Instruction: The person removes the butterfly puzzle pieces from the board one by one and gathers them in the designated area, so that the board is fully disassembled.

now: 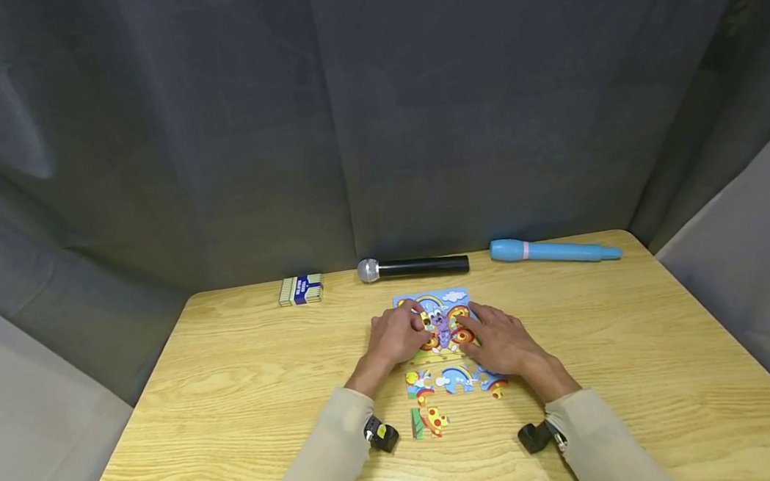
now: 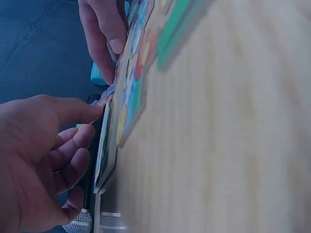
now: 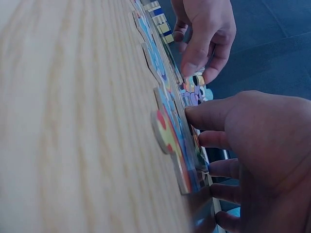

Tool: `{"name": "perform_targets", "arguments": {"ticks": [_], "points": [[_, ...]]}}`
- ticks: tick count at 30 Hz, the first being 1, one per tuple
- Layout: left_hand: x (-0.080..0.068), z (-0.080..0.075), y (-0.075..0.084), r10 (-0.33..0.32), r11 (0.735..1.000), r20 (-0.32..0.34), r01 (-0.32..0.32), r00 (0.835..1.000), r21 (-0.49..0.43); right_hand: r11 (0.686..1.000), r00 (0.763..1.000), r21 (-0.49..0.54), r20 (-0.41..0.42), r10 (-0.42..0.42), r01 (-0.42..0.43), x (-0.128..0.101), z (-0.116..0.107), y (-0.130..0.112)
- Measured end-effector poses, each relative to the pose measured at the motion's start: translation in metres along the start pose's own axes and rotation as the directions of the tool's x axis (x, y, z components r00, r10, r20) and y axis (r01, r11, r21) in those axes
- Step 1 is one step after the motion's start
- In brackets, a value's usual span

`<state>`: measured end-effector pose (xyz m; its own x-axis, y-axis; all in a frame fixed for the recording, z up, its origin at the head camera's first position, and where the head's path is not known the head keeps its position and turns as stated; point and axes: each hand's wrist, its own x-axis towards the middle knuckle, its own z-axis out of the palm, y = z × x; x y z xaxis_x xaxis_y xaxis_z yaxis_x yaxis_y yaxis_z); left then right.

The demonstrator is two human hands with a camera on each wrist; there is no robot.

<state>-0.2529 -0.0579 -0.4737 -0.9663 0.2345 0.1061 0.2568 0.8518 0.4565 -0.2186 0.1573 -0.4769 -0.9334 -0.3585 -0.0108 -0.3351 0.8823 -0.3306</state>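
A colourful cartoon jigsaw puzzle (image 1: 439,312) lies partly joined at the middle of the wooden table (image 1: 249,396). My left hand (image 1: 417,327) rests on its left side, the fingertips pressing on the pieces; in the left wrist view the thumb (image 2: 82,111) touches the puzzle (image 2: 127,97) edge. My right hand (image 1: 473,327) lies on the right side, its fingers flat on the pieces, and a fingertip (image 3: 197,115) presses the puzzle (image 3: 167,97). Loose pieces (image 1: 456,378) lie just below the hands, and another loose piece (image 1: 429,422) lies nearer me.
Along the far edge lie a card deck (image 1: 300,290), a black microphone (image 1: 413,267) and a light blue recorder-like tube (image 1: 554,251). Grey curtain surrounds the table. Small black cameras (image 1: 382,435) sit at both wrists.
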Motion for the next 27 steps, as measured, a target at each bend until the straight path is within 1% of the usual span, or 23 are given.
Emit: {"name": "perform_targets", "arguments": {"ticks": [2,4,9,12,15,21,27], "points": [[0.0,-0.001,-0.002,0.004,1.0,-0.016,-0.004,1.0,0.009,1.0,1.0,0.0,0.0,-0.001,0.001,0.0,0.0,0.0],[0.0,-0.002,-0.003,0.002,1.0,-0.015,-0.002,1.0,0.017,1.0,1.0,0.002,0.002,0.002,-0.002,0.0,0.0,0.001],[0.0,-0.002,-0.003,-0.009,1.0,0.064,0.008,0.998,0.012,1.0,1.0,0.004,0.007,0.002,-0.002,0.0,0.0,0.0],[0.0,-0.002,-0.003,-0.006,1.0,0.081,0.006,0.997,-0.002,1.0,1.0,0.007,0.003,0.002,-0.002,0.0,0.001,0.0],[0.002,-0.001,-0.002,0.008,1.0,0.067,-0.009,0.998,0.003,1.0,1.0,0.01,0.001,0.004,-0.004,0.0,0.002,0.0],[0.001,0.0,-0.003,0.027,1.0,0.017,-0.027,0.999,0.009,1.0,1.0,0.018,0.005,0.002,-0.003,0.001,0.001,0.0],[-0.008,-0.005,0.0,0.067,0.997,0.024,-0.066,0.997,-0.03,1.0,1.0,0.016,0.003,-0.003,0.003,-0.001,0.0,0.001]]}}
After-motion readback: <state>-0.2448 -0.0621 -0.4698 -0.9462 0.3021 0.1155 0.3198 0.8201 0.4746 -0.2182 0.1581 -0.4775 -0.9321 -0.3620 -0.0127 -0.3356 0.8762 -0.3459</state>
